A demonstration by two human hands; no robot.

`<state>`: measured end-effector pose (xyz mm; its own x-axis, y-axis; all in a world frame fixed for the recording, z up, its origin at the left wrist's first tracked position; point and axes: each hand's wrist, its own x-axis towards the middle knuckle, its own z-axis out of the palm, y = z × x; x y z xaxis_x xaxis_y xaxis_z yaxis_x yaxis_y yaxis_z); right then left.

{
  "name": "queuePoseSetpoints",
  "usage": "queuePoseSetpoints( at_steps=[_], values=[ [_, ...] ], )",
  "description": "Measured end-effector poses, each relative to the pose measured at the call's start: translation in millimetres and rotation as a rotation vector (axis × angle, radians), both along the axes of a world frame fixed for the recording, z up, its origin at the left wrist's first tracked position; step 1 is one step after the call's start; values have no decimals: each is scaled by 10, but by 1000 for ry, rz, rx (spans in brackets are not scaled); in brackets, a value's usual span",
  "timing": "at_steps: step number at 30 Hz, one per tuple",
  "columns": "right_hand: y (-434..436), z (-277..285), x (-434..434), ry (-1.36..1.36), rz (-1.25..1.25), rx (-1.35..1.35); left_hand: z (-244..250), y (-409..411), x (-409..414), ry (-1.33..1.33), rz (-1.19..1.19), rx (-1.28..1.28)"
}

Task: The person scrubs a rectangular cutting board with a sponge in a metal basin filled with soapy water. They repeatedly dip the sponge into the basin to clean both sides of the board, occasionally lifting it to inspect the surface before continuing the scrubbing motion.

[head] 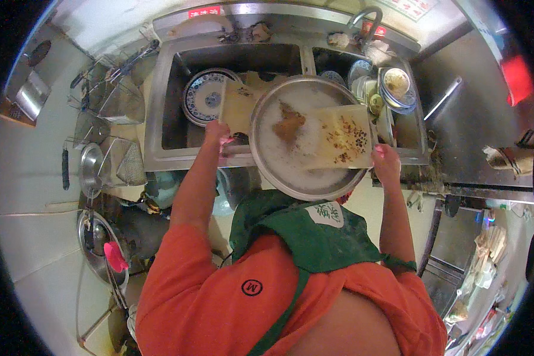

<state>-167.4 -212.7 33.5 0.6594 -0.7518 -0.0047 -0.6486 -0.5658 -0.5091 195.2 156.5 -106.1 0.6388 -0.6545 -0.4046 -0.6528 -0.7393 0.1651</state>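
Note:
In front of me a large round metal basin (260,155) of foamy, cloudy water rests over the sink's front edge. A brownish patch floats on the suds. My right hand (386,162) grips the right edge of a cream rectangular tray (327,147) spotted with dark and brown food bits, which lies partly over the foam. At the basin's left, my left hand (217,132) is closed at the near corner of another cream rectangular piece (236,107) with a dark smear. Its far end blends with other pale things, and the fingers are partly hidden.
Blue-patterned plates (202,95) sit in the left sink bowl (171,138). Stacked dishes (398,95) crowd the right bowl below a faucet (367,18). Wire-mesh baskets (129,164) hang at left. A metal counter (467,120) stretches along the right.

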Motion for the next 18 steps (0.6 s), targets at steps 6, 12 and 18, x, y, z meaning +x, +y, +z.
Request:
queuePoseSetpoints(
  at_steps=[6,12,18],
  values=[
    [104,259,250,115,33,-39,-897,-425,158,180,155,-456],
    [188,299,360,287,67,-182,-268,-544,-114,-437,606,-548],
    [77,231,301,-142,-167,1042,1422,-867,-1162,-137,24,-931]
  ],
)
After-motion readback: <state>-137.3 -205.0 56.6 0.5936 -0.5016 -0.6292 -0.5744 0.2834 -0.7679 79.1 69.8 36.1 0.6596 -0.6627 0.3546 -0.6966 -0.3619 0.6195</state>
